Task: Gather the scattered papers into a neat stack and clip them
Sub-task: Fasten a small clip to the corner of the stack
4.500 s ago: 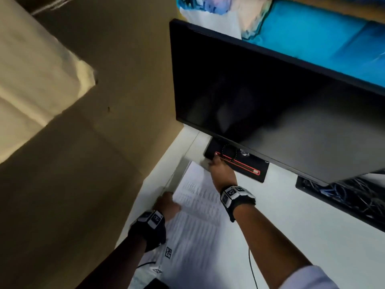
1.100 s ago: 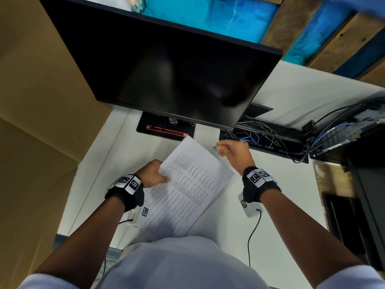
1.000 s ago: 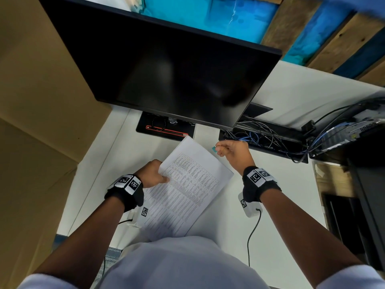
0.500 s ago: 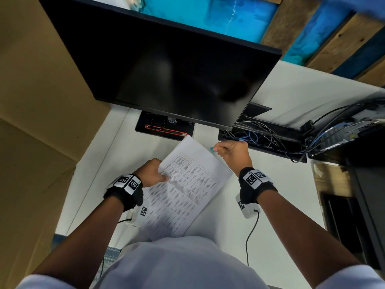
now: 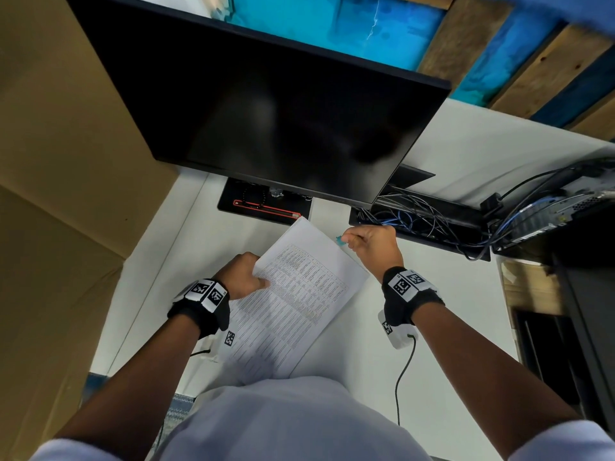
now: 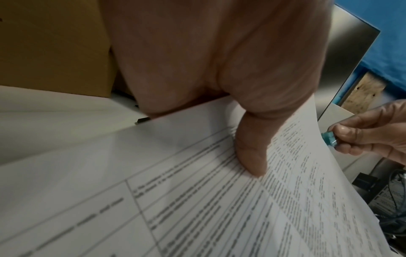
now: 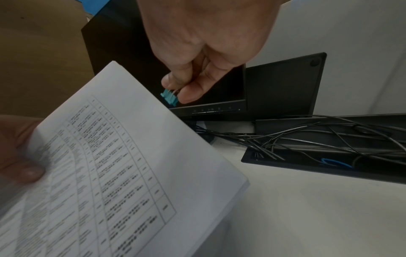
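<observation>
Unmoved — papers, clip; monitor, cables behind.

Dark monitor, tangled cables

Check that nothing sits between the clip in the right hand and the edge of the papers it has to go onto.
Nothing visible does. The right hand pinches the teal clip just off the upper right edge of the paper stack, with only open air between them. The left hand grips the opposite edge, well away from the clip's path.
</observation>
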Demonstrator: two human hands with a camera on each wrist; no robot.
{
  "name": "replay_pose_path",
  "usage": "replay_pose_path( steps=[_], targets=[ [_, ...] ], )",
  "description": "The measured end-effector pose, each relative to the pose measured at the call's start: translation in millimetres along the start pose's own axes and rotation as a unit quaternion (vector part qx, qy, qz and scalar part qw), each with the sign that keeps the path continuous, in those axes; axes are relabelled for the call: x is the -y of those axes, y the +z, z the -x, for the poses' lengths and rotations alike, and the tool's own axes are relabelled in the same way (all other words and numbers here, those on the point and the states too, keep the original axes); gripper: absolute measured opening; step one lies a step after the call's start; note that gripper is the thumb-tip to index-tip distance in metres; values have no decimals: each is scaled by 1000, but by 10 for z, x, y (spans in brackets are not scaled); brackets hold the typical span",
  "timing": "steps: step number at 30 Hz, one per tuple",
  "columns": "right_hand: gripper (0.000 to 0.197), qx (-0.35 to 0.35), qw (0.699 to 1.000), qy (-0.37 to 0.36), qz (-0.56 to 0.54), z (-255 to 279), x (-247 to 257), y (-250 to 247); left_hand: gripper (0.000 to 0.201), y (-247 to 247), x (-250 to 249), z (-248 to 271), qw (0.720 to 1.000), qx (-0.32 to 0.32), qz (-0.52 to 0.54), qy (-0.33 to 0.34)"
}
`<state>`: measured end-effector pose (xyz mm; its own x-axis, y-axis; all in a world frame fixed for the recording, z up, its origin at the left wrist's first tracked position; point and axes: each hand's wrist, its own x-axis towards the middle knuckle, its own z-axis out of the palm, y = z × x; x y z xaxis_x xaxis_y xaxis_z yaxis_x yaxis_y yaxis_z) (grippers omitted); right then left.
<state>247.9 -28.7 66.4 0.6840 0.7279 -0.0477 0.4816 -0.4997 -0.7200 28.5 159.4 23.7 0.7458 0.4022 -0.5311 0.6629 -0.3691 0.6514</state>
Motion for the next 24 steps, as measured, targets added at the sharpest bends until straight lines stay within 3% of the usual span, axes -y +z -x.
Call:
replay_pose_path(
  steps=[24],
  targets=[
    [14,13,1000,-21,16,26,56,101,28,14,-39,20,999,-22,-29,10]
  ],
)
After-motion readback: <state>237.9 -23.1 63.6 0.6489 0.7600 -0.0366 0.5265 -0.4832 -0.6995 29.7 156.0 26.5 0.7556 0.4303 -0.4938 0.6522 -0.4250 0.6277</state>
